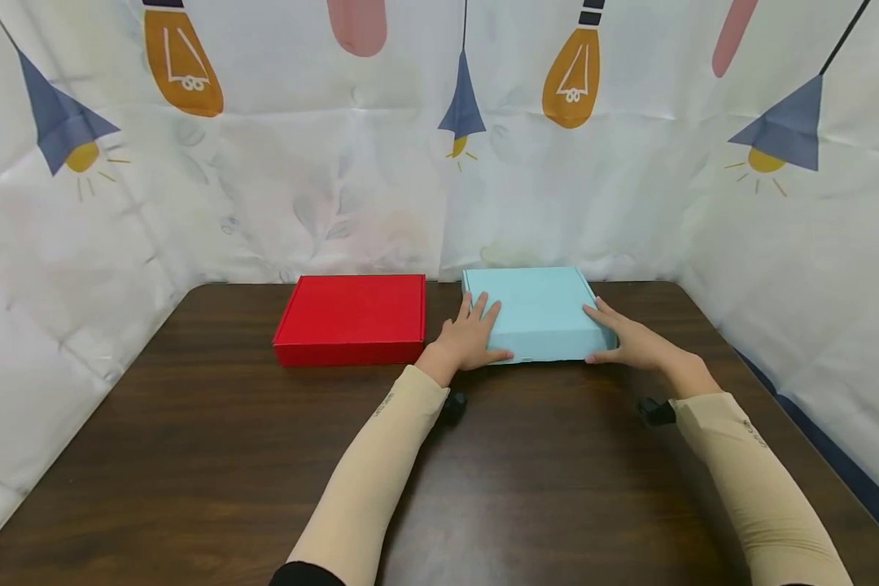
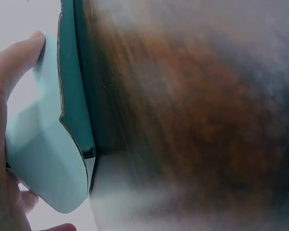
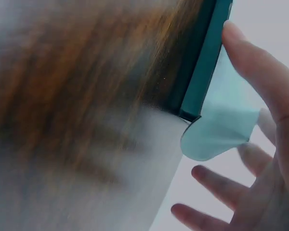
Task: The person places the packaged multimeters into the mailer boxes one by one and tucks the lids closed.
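A light blue cardboard box (image 1: pixel 542 305) lies on the far part of the table, a hand at each front corner. My left hand (image 1: pixel 467 338) spreads its fingers over the left edge, its thumb on the front face. On the other side my right hand (image 1: pixel 639 342) touches the right edge with extended fingers, thumb near the front corner. In the left wrist view, the thumb rests on the front flap (image 2: pixel 45 106), and a rounded end sticks out at the corner. The right wrist view shows a similar rounded flap (image 3: pixel 209 137) beside the spread fingers. The box's inside is hidden.
A closed red box (image 1: pixel 355 313) lies left of the blue one, a narrow gap between them. Dark brown wooden table (image 1: pixel 212 472) extends toward me. Right behind the boxes hangs a white curtain (image 1: pixel 264 187) printed with lamps and bulbs.
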`<state>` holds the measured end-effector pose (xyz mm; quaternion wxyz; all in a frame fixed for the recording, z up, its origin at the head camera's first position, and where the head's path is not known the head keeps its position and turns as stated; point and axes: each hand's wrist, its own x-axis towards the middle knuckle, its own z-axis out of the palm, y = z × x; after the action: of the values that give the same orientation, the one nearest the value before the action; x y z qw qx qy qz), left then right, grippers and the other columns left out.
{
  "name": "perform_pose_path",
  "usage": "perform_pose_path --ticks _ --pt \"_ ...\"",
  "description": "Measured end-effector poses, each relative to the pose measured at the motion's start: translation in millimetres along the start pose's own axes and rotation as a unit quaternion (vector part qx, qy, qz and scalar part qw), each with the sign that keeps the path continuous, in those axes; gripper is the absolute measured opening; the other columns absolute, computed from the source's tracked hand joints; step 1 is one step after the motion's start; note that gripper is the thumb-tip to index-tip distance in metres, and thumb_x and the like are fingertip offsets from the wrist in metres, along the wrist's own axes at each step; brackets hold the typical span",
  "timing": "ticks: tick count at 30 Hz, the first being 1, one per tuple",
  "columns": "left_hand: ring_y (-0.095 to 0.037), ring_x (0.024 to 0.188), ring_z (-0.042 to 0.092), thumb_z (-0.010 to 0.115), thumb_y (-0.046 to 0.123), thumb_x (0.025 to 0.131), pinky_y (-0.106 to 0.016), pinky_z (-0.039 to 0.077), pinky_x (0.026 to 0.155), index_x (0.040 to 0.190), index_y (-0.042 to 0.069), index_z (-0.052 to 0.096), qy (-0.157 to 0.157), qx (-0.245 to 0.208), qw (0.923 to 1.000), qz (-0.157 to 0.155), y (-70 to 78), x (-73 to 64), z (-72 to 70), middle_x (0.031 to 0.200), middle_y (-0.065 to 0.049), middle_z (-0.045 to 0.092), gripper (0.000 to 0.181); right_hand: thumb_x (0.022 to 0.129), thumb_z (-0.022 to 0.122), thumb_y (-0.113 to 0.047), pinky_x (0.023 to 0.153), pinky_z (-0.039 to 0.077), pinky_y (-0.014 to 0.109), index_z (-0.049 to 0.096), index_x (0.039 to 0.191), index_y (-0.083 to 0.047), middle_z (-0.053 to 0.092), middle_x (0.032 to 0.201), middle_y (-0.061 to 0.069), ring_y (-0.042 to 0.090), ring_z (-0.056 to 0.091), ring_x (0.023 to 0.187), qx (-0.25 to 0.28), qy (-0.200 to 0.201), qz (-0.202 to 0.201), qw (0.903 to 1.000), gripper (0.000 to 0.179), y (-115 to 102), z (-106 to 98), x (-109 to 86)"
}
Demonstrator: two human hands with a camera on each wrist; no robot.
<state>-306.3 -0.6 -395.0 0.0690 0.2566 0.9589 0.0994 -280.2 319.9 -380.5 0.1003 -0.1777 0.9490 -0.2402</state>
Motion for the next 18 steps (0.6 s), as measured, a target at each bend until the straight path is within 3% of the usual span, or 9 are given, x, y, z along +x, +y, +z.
perform_pose_path --ticks 4,8,18 --pt "-0.034 0.156 -0.009 0.056 0.063 0.098 -0.059 0.032 0.116 0.167 0.017 0.005 0.002 0.004 1.0 0.003 -0.8 0.8 0.5 0.172 -0.008 -0.004 0.097 0.088 0.083 -0.025 0.107 0.031 0.071 0.025 0.161 0.0 0.014 0.164 0.032 0.056 0.023 0.145 -0.018 0.042 0.022 0.9987 0.097 -2.3 0.1 -11.6" --pt "-0.034 0.156 -0.008 0.053 0.065 0.098 -0.059 0.032 0.116 0.167 0.018 0.005 0.003 0.009 1.0 -0.001 -2.0 2.9 0.8 0.172 -0.008 -0.003 0.096 0.088 0.083 -0.017 0.099 0.038 0.071 0.032 0.154 0.006 0.028 0.148 0.04 0.057 0.036 0.132 -0.02 0.075 0.041 0.9961 0.088 -3.3 1.7 -19.6" --pt "-0.033 0.156 -0.009 0.052 0.065 0.099 -0.06 0.031 0.116 0.167 0.018 0.005 0.001 -0.006 1.0 0.002 -3.4 3.9 2.3 0.172 -0.007 -0.003 0.095 0.09 0.08 -0.013 0.099 0.041 0.068 0.03 0.151 0.012 0.043 0.141 0.04 0.056 0.044 0.128 0.001 0.076 0.06 0.9953 0.083 3.3 8.3 -19.0"
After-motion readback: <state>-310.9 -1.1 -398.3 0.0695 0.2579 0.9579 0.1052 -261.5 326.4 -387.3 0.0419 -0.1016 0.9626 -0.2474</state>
